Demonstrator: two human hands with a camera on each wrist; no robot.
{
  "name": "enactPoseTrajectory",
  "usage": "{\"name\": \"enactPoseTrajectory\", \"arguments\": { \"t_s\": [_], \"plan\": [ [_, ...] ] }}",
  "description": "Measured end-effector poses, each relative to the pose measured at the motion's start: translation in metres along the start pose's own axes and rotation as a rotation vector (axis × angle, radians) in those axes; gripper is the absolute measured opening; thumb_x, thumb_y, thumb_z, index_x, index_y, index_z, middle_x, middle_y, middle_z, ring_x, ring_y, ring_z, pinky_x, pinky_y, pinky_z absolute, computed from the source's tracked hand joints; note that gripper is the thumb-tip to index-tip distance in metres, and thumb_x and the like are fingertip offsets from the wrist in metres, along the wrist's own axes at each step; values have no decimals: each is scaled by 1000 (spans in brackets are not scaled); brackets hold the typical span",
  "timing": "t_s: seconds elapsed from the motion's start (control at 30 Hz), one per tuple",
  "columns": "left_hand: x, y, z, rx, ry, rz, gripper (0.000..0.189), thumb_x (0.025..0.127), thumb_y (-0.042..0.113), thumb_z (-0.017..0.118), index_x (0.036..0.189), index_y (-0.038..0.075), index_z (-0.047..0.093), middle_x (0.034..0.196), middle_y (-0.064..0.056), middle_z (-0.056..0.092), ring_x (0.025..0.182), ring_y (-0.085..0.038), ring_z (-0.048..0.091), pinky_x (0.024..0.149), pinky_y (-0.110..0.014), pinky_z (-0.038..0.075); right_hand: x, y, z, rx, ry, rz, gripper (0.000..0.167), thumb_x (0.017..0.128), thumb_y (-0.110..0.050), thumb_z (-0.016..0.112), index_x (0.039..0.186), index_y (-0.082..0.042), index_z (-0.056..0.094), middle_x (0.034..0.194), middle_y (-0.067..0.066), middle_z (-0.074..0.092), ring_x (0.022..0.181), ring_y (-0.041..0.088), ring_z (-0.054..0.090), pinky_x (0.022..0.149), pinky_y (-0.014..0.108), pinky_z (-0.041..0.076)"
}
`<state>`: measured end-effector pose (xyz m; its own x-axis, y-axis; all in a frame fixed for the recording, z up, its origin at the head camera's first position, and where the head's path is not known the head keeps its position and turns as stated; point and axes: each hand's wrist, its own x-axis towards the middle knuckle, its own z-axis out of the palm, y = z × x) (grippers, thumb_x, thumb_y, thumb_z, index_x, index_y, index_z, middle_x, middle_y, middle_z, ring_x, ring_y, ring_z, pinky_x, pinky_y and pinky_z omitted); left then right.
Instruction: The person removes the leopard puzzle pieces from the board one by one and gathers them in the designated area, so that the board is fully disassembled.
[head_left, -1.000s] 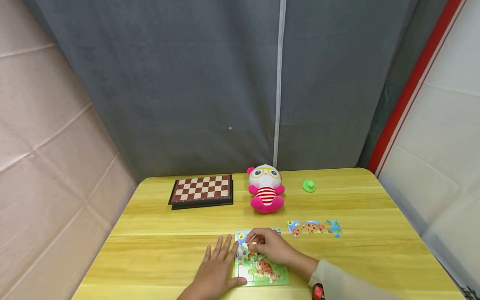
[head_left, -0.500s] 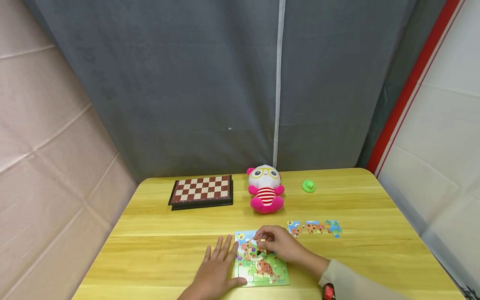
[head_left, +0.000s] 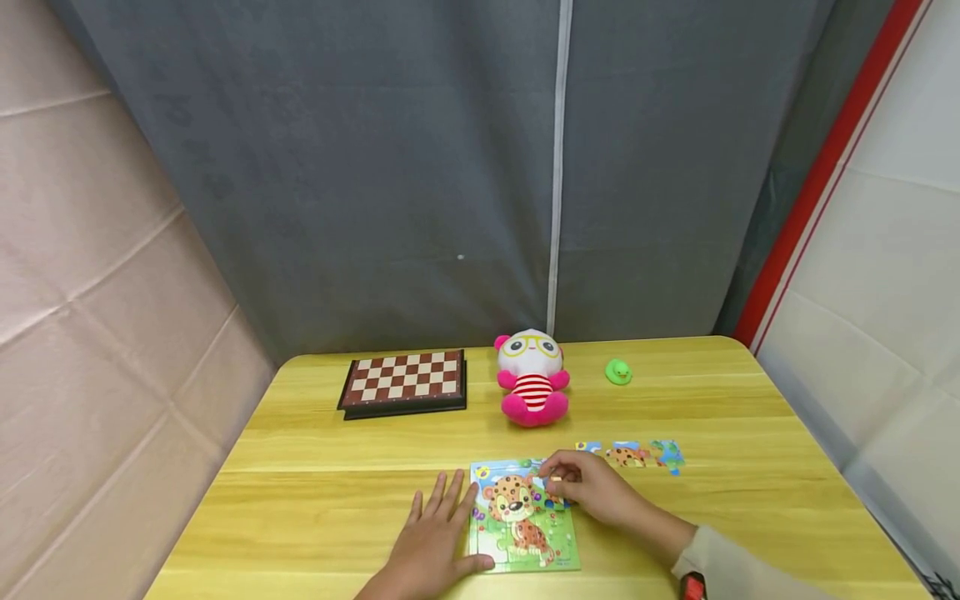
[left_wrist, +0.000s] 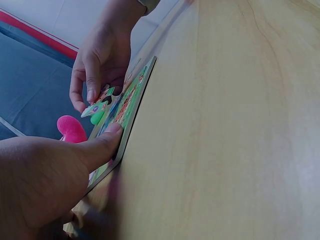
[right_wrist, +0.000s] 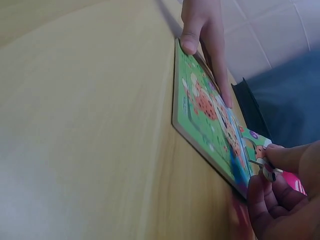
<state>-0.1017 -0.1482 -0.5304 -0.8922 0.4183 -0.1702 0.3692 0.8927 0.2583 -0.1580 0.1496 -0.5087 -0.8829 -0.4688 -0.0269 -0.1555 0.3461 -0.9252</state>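
A jigsaw puzzle board (head_left: pixel 525 542) with a spotted leopard cub on green lies flat near the table's front. My left hand (head_left: pixel 431 537) rests along its left side with fingers spread and straight, the thumb (left_wrist: pixel 107 142) on the lower left corner. Above the board's upper right part, my right hand (head_left: pixel 596 492) pinches a puzzle piece (right_wrist: pixel 257 142) between thumb and fingers. That piece (left_wrist: pixel 100 104) is tilted, with green and a spotted pattern showing. Part of it is hidden behind the fingers.
Several loose puzzle pieces (head_left: pixel 626 456) lie in a row right of the board, partly behind the right hand. Farther back are a folding chessboard (head_left: pixel 405 382), a pink and white plush toy (head_left: pixel 532 379) and a green rubber duck (head_left: pixel 618 372). A grey curtain (head_left: pixel 412 167) hangs behind the table.
My right hand has moved right across the puzzle, from its left half to its upper right, still pinching a piece. The cub's head is now uncovered. My left hand has stayed put.
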Motion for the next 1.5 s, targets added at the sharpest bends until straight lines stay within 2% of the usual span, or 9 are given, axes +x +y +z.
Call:
{"name": "enactPoseTrajectory", "arguments": {
  "t_s": [0.23,0.37,0.87,1.03,1.2,1.37,1.5],
  "plan": [
    [-1,1,0,13,13,8,108,83,85,46,166,20,22,173,-11,5,158,-40,7,121,-70,15,-10,7,-15,-4,-4,9,17,98,-15,70,111,-5,71,94,6,68,78,15,60,65,24,52],
    [-1,1,0,4,10,8,108,83,85,47,166,20,21,174,-11,5,158,-39,6,121,-71,14,-16,12,-21,-34,6,3,16,99,-15,69,111,-4,71,97,6,69,81,13,61,69,25,53],
    [-1,1,-1,-13,11,18,108,83,84,48,166,20,22,174,-11,5,158,-40,6,120,-72,14,-38,24,-37,-72,52,-5,15,98,-13,70,110,-5,71,112,10,70,89,9,62,73,23,54],
    [0,1,0,-8,9,11,108,83,85,46,166,21,21,174,-10,4,159,-39,5,121,-71,13,-41,29,-36,-199,104,-53,11,95,-13,73,106,-12,73,105,1,71,83,4,57,69,23,52],
    [0,1,0,-4,11,8,108,83,85,47,166,20,22,174,-10,5,158,-39,6,121,-71,14,-43,32,-32,-321,169,-82,13,91,-11,77,102,-18,74,92,-9,65,75,2,49,63,22,48],
    [0,0,2,10,12,7,108,83,86,45,166,21,21,174,-10,4,158,-39,6,121,-70,14,-44,30,-27,-375,200,-95,14,91,-10,77,103,-17,75,84,-11,58,73,2,47,62,21,46],
    [0,-1,3,16,15,9,108,84,86,45,166,21,21,174,-10,4,158,-39,6,121,-70,14,-45,27,-25,-384,218,-86,15,91,-10,77,103,-18,75,86,-12,58,74,1,48,63,21,46]
  ]
}}
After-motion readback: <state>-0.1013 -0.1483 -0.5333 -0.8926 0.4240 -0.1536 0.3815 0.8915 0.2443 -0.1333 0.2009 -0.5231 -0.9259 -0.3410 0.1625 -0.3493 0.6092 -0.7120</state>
